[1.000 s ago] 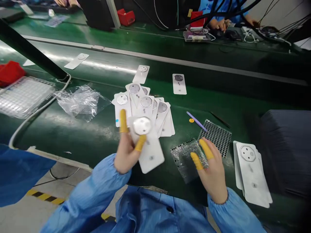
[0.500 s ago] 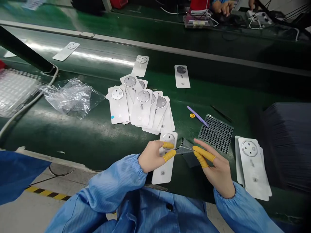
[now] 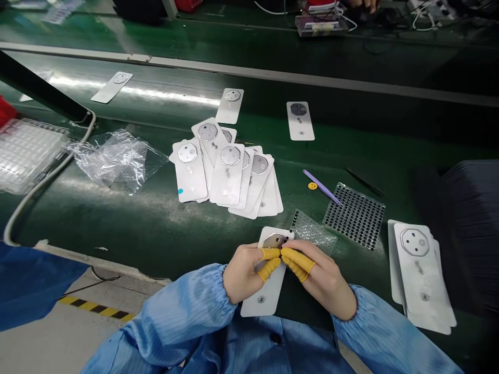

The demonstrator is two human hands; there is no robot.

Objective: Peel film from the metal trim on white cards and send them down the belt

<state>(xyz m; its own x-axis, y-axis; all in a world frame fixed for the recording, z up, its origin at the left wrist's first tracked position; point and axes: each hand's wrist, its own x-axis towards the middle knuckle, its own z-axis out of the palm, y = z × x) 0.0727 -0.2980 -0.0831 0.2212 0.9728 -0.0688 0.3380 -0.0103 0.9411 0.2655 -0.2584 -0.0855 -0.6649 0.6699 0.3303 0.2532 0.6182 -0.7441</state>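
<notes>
Both hands wear yellow finger cots and meet over a white phone back panel [image 3: 268,298] with an octagonal camera area. My left hand [image 3: 249,267] is closed, thumb and forefinger pinched at the tips. My right hand [image 3: 322,278] is also pinched, its tips touching the left's. A tiny dark thing shows between the fingertips, too small to name. Beside the right forefinger, a clear plastic film [image 3: 314,228] with black dots along its edge lies on the bench. A perforated sheet of black dots [image 3: 354,215] lies to the right, with purple tweezers [image 3: 322,187] resting on its corner.
Overlapping white panels [image 3: 226,182] spread left of centre; another stack [image 3: 423,280] is at right beside a dark stack [image 3: 463,223]. Crumpled clear plastic [image 3: 117,161], a cable [image 3: 47,174] and a clear tray [image 3: 29,150] lie left. A yellow finger cot [image 3: 312,186] sits near the tweezers.
The dotted film stretched between my hands is now lying on the bench to the right. My right hand has moved left, bringing its fingertips against the left's.
</notes>
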